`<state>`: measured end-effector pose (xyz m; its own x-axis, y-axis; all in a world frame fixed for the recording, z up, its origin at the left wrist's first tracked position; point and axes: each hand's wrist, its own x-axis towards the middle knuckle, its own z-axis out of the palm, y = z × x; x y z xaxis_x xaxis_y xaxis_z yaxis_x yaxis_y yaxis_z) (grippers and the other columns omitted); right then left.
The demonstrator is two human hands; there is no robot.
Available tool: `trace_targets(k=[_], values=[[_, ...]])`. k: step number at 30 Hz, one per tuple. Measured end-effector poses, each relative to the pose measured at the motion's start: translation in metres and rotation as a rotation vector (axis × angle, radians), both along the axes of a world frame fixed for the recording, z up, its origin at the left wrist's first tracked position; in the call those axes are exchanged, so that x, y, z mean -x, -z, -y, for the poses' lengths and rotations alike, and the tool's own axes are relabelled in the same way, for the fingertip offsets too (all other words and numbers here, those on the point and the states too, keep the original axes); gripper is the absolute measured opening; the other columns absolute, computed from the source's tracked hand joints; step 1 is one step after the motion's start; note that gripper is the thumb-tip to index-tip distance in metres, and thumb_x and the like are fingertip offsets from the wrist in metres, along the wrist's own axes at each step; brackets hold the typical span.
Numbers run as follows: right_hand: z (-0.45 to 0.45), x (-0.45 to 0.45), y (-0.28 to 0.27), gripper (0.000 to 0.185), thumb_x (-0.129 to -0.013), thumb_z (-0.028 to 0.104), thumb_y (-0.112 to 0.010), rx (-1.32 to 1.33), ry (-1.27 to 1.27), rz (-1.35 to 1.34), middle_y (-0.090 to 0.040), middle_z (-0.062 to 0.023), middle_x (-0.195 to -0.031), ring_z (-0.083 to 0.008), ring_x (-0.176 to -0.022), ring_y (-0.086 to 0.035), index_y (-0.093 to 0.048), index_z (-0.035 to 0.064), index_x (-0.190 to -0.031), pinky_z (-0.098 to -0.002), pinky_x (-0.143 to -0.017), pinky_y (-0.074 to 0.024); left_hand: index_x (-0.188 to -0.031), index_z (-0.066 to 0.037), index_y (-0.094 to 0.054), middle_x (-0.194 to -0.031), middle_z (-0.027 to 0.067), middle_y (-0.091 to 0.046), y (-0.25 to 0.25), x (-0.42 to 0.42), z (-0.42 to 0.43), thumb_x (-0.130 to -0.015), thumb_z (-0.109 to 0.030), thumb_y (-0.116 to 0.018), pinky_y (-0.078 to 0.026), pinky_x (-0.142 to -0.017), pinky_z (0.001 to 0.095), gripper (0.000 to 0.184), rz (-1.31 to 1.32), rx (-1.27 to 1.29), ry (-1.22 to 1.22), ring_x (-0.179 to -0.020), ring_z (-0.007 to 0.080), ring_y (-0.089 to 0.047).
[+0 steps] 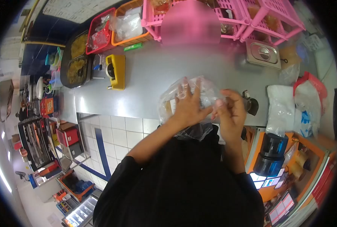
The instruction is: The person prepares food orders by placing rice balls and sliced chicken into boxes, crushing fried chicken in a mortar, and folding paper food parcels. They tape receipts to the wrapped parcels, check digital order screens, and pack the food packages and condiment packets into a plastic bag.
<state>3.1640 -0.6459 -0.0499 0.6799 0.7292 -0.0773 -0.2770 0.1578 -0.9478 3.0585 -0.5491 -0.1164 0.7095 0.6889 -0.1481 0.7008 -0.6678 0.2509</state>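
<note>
A clear plastic bag point(209, 89) lies at the front edge of the metal counter, its lower end hanging toward my body. Something pale and brownish shows through it, too unclear to name. My left hand point(188, 108) rests flat on top of the bag with its fingers spread. On the bag's right side, my right hand point(231, 109) has its fingers curled, thumb and fingertips closed at the plastic edge. A small metal cup point(252, 106) stands just right of my right hand.
A yellow tape dispenser point(118, 72) stands left on the counter point(146, 79). Along the back are a red basket point(100, 32), an orange basket point(132, 38) and pink racks point(276, 19). A lidded steel container point(263, 54) and white plastic packs point(280, 106) sit at right.
</note>
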Motion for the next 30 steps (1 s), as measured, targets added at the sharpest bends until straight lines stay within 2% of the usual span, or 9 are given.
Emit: trace_targets(k=[2,5,7,11,18,20,24,28,30], values=[[-0.001,-0.014,0.011,0.03,-0.096,0.005,-0.064,-0.035,-0.001,-0.017,-0.06,-0.003,-0.079,-0.008,-0.067,-0.058,-0.056,0.0,-0.124,-0.0225,-0.063,-0.0496,-0.148,-0.004,-0.045,-0.138,0.0394,-0.047,-0.037,0.036,-0.026,-0.087,-0.066,-0.061,-0.035,-0.11,0.061,0.089,0.189,0.243,0.091,-0.128,0.0489,-0.052],[-0.005,-0.029,0.011,0.033,-0.095,0.004,-0.065,-0.062,-0.003,-0.049,-0.061,-0.0035,-0.075,-0.0098,-0.064,-0.058,-0.055,0.0,-0.126,-0.024,-0.058,-0.0493,-0.117,0.004,-0.067,-0.109,0.0273,-0.068,-0.092,0.087,-0.049,-0.089,-0.067,-0.059,-0.041,-0.108,0.0519,0.077,0.017,-0.091,0.403,-0.102,0.04,-0.068],[-0.014,-0.04,0.01,0.034,-0.095,0.005,-0.065,-0.046,0.004,-0.142,-0.061,-0.0032,-0.076,-0.0105,-0.061,-0.057,-0.055,0.0004,-0.127,-0.024,-0.052,-0.046,-0.099,0.0,-0.071,-0.088,0.0185,-0.071,-0.122,0.108,-0.058,-0.093,-0.049,-0.062,-0.043,-0.108,0.0509,0.05,-0.435,0.051,0.474,-0.09,0.0342,-0.069],[-0.025,-0.066,0.004,0.033,-0.096,0.006,-0.057,0.089,0.075,0.011,-0.061,-0.0028,-0.077,-0.0092,-0.058,-0.054,-0.056,0.0009,-0.128,-0.0232,-0.049,-0.0424,-0.08,-0.011,-0.065,-0.071,0.0026,-0.062,-0.142,0.126,-0.069,-0.08,-0.016,-0.063,-0.044,-0.109,0.0483,0.005,-0.079,-0.164,0.648,-0.078,0.0205,-0.066],[-0.113,-0.06,-0.119,0.02,-0.094,0.009,-0.061,0.214,0.094,1.096,-0.061,-0.0043,-0.076,-0.0153,-0.066,-0.056,-0.068,-0.001,-0.11,-0.0277,-0.069,-0.0447,-0.108,-0.011,-0.07,-0.101,0.0059,-0.067,-0.183,0.162,-0.121,-0.084,-0.013,-0.068,-0.043,-0.109,0.053,0.024,0.738,0.107,0.72,-0.114,0.0249,-0.06],[-0.191,-0.007,-0.157,0.015,-0.094,0.012,-0.064,0.126,-0.415,1.287,-0.062,-0.0073,-0.074,-0.0177,-0.068,-0.057,-0.072,-0.0003,-0.095,-0.0284,-0.069,-0.044,-0.114,-0.006,-0.07,-0.105,0.0101,-0.07,-0.169,0.192,-0.154,-0.087,-0.004,-0.069,-0.044,-0.107,0.054,0.028,0.983,0.616,0.581,-0.114,0.0293,-0.062],[-0.399,0.04,-0.074,0.032,-0.097,0.027,-0.061,0.427,-0.888,1.017,-0.061,-0.0161,-0.073,-0.0234,-0.066,-0.063,-0.066,-0.0045,-0.091,-0.0379,-0.063,-0.0481,-0.109,-0.001,-0.069,-0.102,0.0132,-0.071,-0.133,0.259,-0.202,-0.086,0.003,-0.067,-0.049,-0.101,0.0488,0.024,1.247,0.854,0.251,-0.103,0.0294,-0.066],[-0.543,0.026,0.073,0.045,-0.088,0.039,-0.073,0.975,-0.406,1.528,-0.071,-0.0266,-0.105,-0.0426,-0.096,-0.07,-0.07,-0.0036,-0.103,-0.0488,-0.084,-0.0557,-0.099,0.0,-0.069,-0.097,0.0143,-0.072,-0.111,0.318,-0.254,-0.084,0.008,-0.067,-0.052,-0.089,0.0393,0.018,1.262,0.81,-0.178,-0.093,0.0266,-0.068],[-0.566,0.014,0.109,0.067,-0.076,0.05,-0.083,1.219,-0.31,1.313,-0.068,-0.0283,-0.117,-0.041,-0.108,-0.068,-0.068,-0.0018,-0.114,-0.0468,-0.093,-0.0545,-0.1,0.0,-0.067,-0.097,0.014,-0.071,-0.105,0.351,-0.281,-0.085,0.009,-0.065,-0.051,-0.084,0.0345,0.017,1.228,0.719,-0.258,-0.093,0.024,-0.067]])
